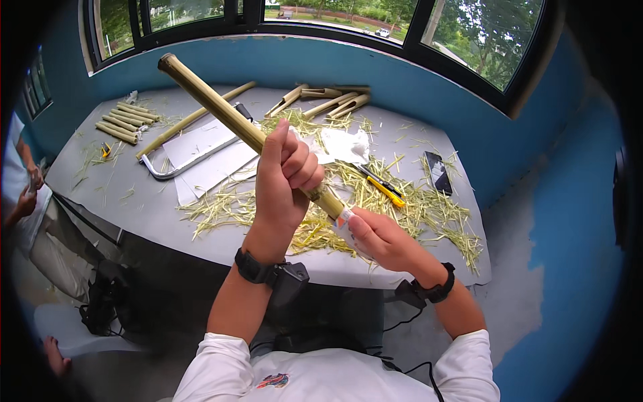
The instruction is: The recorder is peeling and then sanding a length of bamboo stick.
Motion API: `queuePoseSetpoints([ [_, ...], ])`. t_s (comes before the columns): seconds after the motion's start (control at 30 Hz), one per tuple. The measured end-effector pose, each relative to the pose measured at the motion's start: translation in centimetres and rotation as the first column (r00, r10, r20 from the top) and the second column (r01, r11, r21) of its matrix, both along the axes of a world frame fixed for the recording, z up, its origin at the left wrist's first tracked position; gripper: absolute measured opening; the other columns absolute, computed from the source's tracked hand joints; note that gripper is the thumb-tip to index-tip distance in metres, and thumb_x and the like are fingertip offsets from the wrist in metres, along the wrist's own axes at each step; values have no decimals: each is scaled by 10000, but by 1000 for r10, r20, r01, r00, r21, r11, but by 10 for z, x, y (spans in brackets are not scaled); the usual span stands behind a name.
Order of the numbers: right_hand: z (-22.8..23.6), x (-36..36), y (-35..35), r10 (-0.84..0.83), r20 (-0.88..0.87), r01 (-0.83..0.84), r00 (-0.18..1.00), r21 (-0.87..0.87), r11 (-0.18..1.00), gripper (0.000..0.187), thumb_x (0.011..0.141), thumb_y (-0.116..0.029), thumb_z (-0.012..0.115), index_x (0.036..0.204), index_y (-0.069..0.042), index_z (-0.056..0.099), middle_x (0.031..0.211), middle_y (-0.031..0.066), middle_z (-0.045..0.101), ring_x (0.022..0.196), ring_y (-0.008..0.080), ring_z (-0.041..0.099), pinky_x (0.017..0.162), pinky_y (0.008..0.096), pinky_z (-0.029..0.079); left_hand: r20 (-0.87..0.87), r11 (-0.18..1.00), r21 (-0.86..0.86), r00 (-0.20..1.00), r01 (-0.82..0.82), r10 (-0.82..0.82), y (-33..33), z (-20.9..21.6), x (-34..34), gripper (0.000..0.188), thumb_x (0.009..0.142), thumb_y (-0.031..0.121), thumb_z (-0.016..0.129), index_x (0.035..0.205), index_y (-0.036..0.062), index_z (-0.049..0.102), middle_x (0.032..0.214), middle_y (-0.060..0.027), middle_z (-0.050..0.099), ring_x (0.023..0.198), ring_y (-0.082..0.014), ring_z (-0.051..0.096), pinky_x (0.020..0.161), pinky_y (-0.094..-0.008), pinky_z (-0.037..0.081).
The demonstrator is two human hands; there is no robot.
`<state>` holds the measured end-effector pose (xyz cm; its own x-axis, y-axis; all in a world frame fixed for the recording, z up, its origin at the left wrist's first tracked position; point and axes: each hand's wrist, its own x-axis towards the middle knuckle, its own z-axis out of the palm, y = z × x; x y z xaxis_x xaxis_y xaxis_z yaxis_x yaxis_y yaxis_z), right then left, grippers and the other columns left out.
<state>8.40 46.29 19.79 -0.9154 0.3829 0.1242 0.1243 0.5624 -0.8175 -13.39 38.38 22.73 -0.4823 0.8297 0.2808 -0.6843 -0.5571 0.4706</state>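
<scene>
Fingers [299, 163] of left hand [284, 184] clenched tight round a long bamboo pole [228, 114], held slanted above the grey table [144, 201], far end pointing up-left toward the window. Right hand [378, 238] pinched on a small blade-like tool [344, 218] pressed against the pole's near end. Loads of pale shavings [415, 208] scattered underneath. Further back: yellow utility knife [383, 187], dark phone [438, 172], metal saw frame [187, 161] on white paper [201, 157], cut bamboo pieces [127, 120] lined up left. No containers anywhere, just loose stuff.

Left hand [284, 175] grips bamboo stalk [231, 115]; right hand [375, 234] perhaps scraping.
</scene>
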Motion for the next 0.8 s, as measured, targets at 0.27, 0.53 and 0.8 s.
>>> queuePoseSetpoints([
  [0.27,11,-21,-7,-98,11,97,995,63,993,394,1177,-429,556,1115,-49,635,787,145,625,688,289,630,645,407,520,-8,991,-85,995,-102,102,1,-6,16,454,1153,393,608,804,203,390,615,91,277,510,-60,265,505,-274,284],
  [0.53,1,-19,-7,-179,-105,207,978,454,867,385,1133,-418,637,1057,-42,603,827,218,683,660,415,666,568,483,515,83,970,-146,975,-194,207,3,-5,15,440,1147,413,630,826,198,419,669,77,305,578,-56,336,595,-264,350],
  [0.8,34,0,2,306,97,-65,947,-876,478,507,1203,-553,429,981,-119,571,796,-27,526,622,79,483,534,256,414,-127,826,328,888,458,-442,-3,-4,-15,464,1214,370,448,781,218,383,609,104,339,522,-47,330,541,-258,349],
])
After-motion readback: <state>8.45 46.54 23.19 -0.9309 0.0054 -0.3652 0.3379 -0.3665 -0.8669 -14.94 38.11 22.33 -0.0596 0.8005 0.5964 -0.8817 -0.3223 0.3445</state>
